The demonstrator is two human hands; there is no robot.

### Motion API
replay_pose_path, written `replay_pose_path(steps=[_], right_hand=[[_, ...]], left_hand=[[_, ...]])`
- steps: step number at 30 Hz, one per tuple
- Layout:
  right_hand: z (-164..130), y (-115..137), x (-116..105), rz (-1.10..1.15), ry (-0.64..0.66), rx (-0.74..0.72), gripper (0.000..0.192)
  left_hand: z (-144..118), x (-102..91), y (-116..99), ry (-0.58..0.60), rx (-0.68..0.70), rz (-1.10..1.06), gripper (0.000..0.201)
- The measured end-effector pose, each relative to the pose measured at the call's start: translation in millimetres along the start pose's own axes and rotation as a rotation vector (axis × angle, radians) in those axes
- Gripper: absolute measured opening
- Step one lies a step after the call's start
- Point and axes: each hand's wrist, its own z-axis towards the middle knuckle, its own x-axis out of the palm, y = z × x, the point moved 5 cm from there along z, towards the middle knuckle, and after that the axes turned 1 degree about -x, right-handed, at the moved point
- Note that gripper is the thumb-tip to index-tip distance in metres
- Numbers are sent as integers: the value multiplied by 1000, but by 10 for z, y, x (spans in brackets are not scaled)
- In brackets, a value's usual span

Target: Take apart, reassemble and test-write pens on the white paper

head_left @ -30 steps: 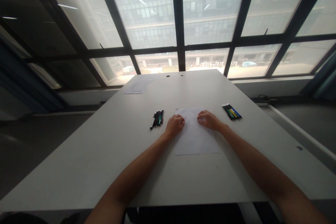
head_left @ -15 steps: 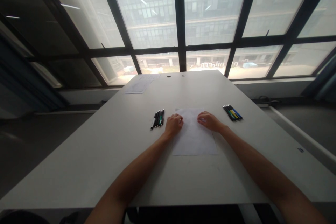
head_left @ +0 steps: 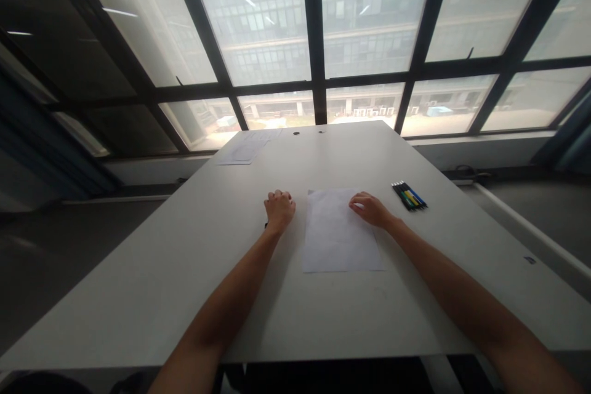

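Note:
My left hand (head_left: 279,210) is curled over the group of pens on the left of the paper and covers nearly all of them. Only a dark pen tip (head_left: 266,225) shows beside the wrist. A blank white sheet of paper (head_left: 339,237) lies flat in front of me. On its upper right part rests my right hand (head_left: 368,207), its fingers bent and pressed together with no object visible in them. Farther right, a row of dark markers (head_left: 409,196) with green, yellow and blue parts lies side by side.
The white table (head_left: 184,295) stretches away to large framed windows (head_left: 364,18). Several printed sheets (head_left: 244,151) lie at its far left edge. Two small round items sit near the far end, and a small dark mark (head_left: 529,260) is at the right edge.
My left hand has moved left, off the paper's edge, onto the pens, which were in plain view before. My right hand has stayed nearly in place on the paper.

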Motion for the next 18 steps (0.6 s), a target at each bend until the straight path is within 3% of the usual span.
replay_pose_path(steps=[6,18], right_hand=[[-3,26,-25,-15,-2,4,18],[15,69,-15,3,7,14,18]], left_hand=[[-14,34,74,-3,-78,73,36],[-6,60,79,-59,-45,52,35]])
